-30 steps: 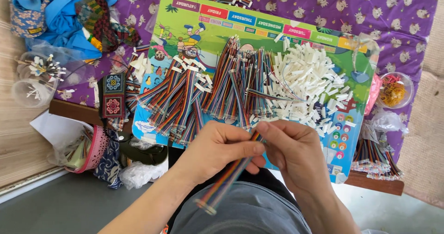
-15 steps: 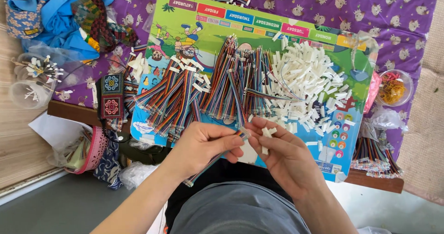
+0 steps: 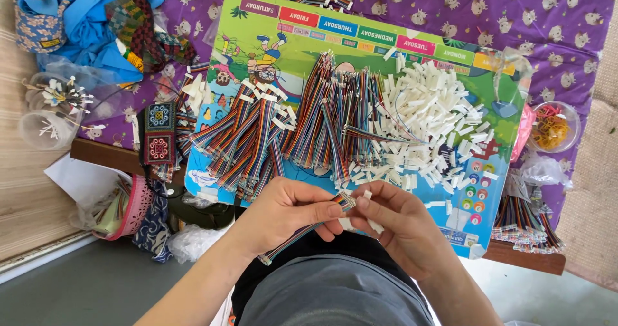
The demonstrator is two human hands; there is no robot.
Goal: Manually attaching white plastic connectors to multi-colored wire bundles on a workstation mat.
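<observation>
Two hands: left hand [image 3: 290,207], right hand [image 3: 402,226]. One ribbon cable [image 3: 302,230] held. One colourful board [image 3: 380,49]. One bowl of rubber bands [image 3: 552,127]. Cables and white tabs too many to count.

Both forearms are showing bare from the bottom of the view up to the wrists, with no sleeves reaching into the picture. The left hand [image 3: 286,209] and the right hand [image 3: 402,226] are wearing no gloves, and no rings, watch or bracelets are showing on them. The fingernails are looking short and unpainted. Below the hands, the person is wearing a plain grey garment, smooth and without any print, which is filling the lower middle of the view. Beside it, darker black cloth is showing at its upper edge and left side.
</observation>
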